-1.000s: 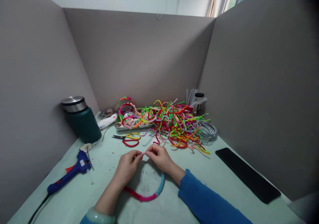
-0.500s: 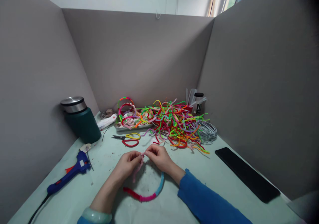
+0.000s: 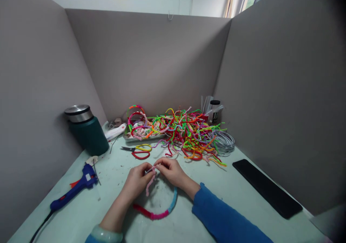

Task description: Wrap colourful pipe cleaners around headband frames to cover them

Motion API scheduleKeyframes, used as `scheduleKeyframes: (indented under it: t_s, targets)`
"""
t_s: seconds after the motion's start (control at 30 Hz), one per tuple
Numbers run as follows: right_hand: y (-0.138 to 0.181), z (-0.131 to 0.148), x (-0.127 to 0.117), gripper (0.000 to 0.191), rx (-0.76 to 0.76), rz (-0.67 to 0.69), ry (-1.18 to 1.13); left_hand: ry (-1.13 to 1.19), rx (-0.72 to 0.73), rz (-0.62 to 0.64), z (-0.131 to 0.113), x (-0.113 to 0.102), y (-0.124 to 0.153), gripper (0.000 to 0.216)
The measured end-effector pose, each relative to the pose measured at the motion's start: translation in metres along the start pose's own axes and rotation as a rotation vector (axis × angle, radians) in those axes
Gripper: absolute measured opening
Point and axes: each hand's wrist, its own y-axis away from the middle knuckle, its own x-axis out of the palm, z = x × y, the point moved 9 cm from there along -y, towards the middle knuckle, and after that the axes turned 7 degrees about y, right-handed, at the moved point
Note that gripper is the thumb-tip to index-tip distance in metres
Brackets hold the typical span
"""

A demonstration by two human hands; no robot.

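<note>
A pale pink pipe cleaner (image 3: 150,186) is pinched between my two hands, its loose end dangling toward the table. My left hand (image 3: 137,180) grips it from the left with thumb and forefinger. From the right, the fingertips of my right hand (image 3: 171,171) close on it close by. Below them curves a ring wrapped in red, magenta and light blue fuzz (image 3: 159,215); its blue side runs up under my right hand, and the upper part is hidden by the hands.
Scissors (image 3: 137,151) lie beyond my hands, before a metal tray (image 3: 144,139) and a heap of coloured pipe cleaners (image 3: 189,131). Coiled wire (image 3: 225,144) and a black slab (image 3: 266,189) are at right. A blue glue gun (image 3: 74,189) and green bottle (image 3: 89,135) stand left.
My fingers have shifted slightly on the pink pipe cleaner, and its hanging end has swung a little. The ring and the other things lie as before; the view moved slightly.
</note>
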Motion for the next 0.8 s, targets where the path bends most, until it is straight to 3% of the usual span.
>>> scheduleKeyframes:
  t_s: [0.27,0.4,0.8]
  targets:
    - [0.000,-0.005,-0.002,0.014,0.007,-0.032,0.042,-0.248,0.139,-0.034,-0.020,-0.005,0.006,0.027]
    - [0.000,-0.006,-0.003,0.014,0.018,-0.040,0.054,-0.252,0.181,-0.032,-0.020,-0.004,0.005,0.028]
    - [0.000,-0.002,-0.002,0.014,-0.003,-0.017,0.056,0.030,-0.044,-0.028,-0.005,-0.006,0.002,0.037]
